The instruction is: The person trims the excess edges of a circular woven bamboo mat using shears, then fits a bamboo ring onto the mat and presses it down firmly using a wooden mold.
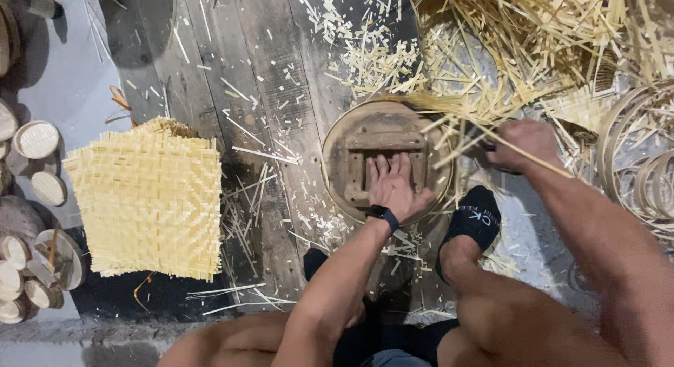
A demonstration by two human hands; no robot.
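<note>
Bamboo offcuts litter the planks around a round wooden mould; left hand lies flat, open, upon it, right hand grips a bamboo strip beside woven mats

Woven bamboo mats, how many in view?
1 stack of square mats, on the floor left of the left hand. Mats in the pile can't be counted; more may lie under the loose strips at top right.

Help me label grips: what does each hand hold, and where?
Left hand lies flat on the round wooden form, gripping nothing. Right hand seems closed around a tool, hidden by bamboo strips.
</note>
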